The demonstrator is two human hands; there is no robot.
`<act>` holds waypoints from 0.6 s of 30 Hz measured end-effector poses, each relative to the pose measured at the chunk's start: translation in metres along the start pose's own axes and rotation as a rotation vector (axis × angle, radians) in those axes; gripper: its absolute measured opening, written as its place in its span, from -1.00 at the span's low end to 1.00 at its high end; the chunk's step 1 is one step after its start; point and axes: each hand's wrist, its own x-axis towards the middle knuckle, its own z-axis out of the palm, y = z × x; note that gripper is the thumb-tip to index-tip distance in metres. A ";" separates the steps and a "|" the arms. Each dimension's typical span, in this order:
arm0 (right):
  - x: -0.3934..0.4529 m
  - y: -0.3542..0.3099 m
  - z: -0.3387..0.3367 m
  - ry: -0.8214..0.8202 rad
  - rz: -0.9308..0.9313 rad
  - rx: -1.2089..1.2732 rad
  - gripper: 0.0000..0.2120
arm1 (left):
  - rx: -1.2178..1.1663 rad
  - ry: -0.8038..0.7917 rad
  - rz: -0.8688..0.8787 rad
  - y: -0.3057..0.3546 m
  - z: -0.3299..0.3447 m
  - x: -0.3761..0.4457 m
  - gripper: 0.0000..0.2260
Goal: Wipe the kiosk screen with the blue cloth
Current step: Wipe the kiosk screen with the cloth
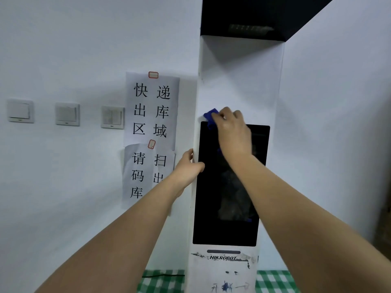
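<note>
Hanging at the left of the frame, three wall switches (66, 114) sit in a row, and beside them two paper notices (152, 111) with Chinese characters are taped to the wall. The left hand (188, 166) holds the left edge of the white kiosk (241, 81), its grip closed around that edge. The right hand (232, 132) presses the blue cloth (210, 116) on the upper left corner of the dark kiosk screen (211, 197), fingers pinching the cloth.

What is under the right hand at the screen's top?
The blue cloth pokes out beside the right hand, against the screen top-left corner. The rest of it is covered.
</note>
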 end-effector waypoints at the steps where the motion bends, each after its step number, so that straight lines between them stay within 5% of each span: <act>1: -0.002 -0.008 0.002 -0.019 -0.010 0.020 -0.68 | -0.002 0.008 0.000 0.002 0.000 0.000 -0.35; 5: -0.013 -0.013 0.002 -0.105 -0.281 -0.030 -0.63 | -0.008 -0.013 -0.017 0.009 0.000 -0.001 -0.40; 13: -0.014 -0.008 0.008 -0.050 -0.020 0.049 -0.59 | -0.013 -0.007 -0.017 0.019 -0.002 0.002 -0.24; 18: -0.023 -0.003 0.005 -0.136 -0.309 0.025 -0.63 | 0.020 0.009 0.005 0.024 0.000 0.001 -0.29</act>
